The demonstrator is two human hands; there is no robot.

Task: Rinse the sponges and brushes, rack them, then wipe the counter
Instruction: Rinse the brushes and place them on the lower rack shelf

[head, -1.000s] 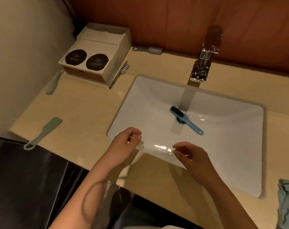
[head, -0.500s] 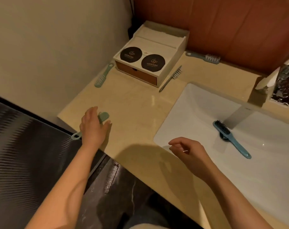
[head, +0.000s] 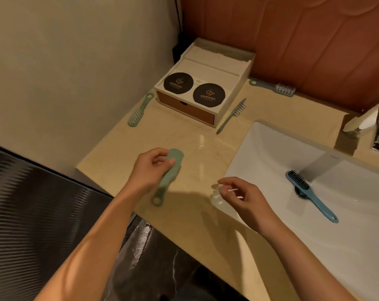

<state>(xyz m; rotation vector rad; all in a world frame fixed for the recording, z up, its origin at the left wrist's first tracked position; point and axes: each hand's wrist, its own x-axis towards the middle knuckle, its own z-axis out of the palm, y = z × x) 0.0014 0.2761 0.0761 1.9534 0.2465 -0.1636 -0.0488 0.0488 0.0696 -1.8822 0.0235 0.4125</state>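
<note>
Counter [head: 123,161] is stretching from 7 to 1 o'clock, w/ the sink [head: 271,153] sitting at 3. Box [head: 214,68] is standing at 12, by the back wall.

L hand [head: 149,170] is curling round a green brush [head: 169,177], gripping it near the head, w/ the handle loop pointing to 6. It's over the counter at 9 o'clock of the sink. Can't tell if it's lifted clear.

R hand [head: 242,198] is hovering at the sink's near-left corner, fingers loosely curled, holding nothing I can make out.

Blue brush [head: 310,196] is lying in the sink over the drain, bristles up.

Lying untouched on the counter:
- left brush [head: 138,111] at 8 o'clock of the box
- mid brush [head: 232,115] just beside the box at 4
- back brush [head: 275,86] at 3

Looks early on to me: one brush in the sink, one in hand, three waiting. No sponges or rack showing, and wiping isn't begun yet.
</note>
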